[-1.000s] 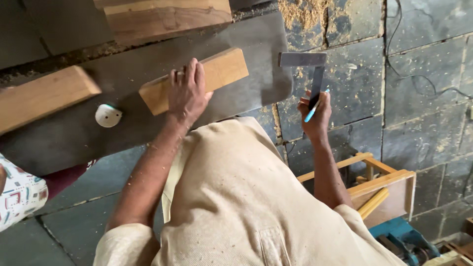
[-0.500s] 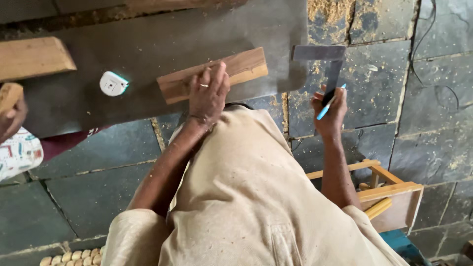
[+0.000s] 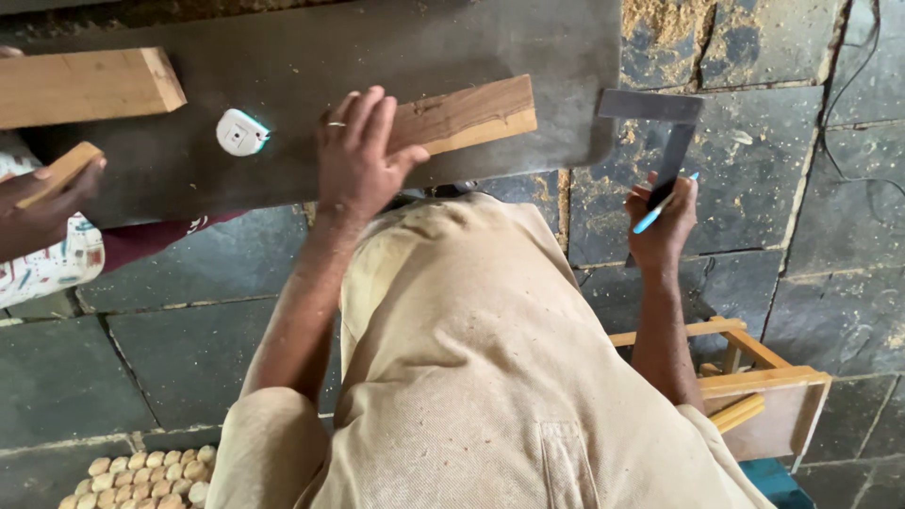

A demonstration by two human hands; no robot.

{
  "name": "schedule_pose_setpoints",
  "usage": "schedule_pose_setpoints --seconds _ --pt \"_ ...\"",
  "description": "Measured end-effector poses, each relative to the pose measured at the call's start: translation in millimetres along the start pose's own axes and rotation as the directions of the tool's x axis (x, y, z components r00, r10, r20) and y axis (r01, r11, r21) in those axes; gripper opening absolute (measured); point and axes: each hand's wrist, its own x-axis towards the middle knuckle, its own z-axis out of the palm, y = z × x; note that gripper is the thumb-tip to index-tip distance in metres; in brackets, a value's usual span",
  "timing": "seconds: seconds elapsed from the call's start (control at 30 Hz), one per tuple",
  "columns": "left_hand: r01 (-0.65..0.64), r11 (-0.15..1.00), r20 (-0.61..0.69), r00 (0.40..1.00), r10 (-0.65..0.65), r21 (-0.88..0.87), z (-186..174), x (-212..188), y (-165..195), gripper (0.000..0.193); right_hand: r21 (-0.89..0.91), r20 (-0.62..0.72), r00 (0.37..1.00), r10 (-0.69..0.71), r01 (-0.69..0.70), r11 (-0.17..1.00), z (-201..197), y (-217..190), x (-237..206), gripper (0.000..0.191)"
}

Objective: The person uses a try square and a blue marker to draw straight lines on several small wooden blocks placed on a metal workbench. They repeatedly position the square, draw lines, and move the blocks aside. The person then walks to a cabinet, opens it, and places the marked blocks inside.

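Left hand (image 3: 363, 155) lies flat, fingers spread, palm down on the near end of a wood block (image 3: 467, 115), pinning it to the grey slab (image 3: 452, 42) rather than gripping it; a ring shows on one finger. That flat press looks meant to keep the block from sliding on the smooth top. The block lies aslant across the slab, its far end close to the slab's right edge, pale strip along its lower side.

Right hand (image 3: 663, 224) hangs off to the side over the stone floor (image 3: 811, 188), well apart from the block, fingers curled shut around two things at once: a steel square (image 3: 660, 127) held by its blade, with the crosspiece pointing up and away, and a light blue pen (image 3: 663, 205) tucked slantwise between the fingers. Carrying both in one fist leaves the other hand free to steady the wood.

Just left of the pinning hand sits a small white tape measure (image 3: 241, 132) on the slab, untouched. Farther left a thicker beam (image 3: 85, 87) rests across the slab's corner. At the left edge another person's hand (image 3: 42, 212) holds a short wood piece (image 3: 61, 172) by its end. Low right stands a wooden frame (image 3: 749, 377), and a cluster of small round pale pieces (image 3: 141, 476) lies on the floor at lower left.
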Motion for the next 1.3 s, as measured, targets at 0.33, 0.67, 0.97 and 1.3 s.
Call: schedule_pose_setpoints --seconds 0.33,0.67,0.97,1.3 --pt "-0.019 0.955 0.438 0.886 0.154 -0.297 23.2 78.0 -48.6 0.083 -0.202 0.004 0.994 0.107 -0.104 0.974 10.0 -29.3 -21.9 0.032" --pt "0.062 0.998 0.528 0.847 -0.056 0.006 29.1 132.8 14.1 0.102 -0.197 -0.086 0.988 0.131 -0.146 0.97 12.3 -16.5 -46.9 0.034" --pt "0.396 0.389 0.447 0.894 0.045 -0.832 19.3 132.0 -3.4 0.085 -0.126 -0.144 0.966 0.217 -0.235 0.964 14.0 0.4 -47.2 0.033" --pt "0.57 0.307 0.612 0.789 0.054 -0.762 15.9 132.5 -5.4 0.089 -0.126 -0.105 0.98 0.168 -0.181 0.975 11.6 -15.3 -37.0 0.033"
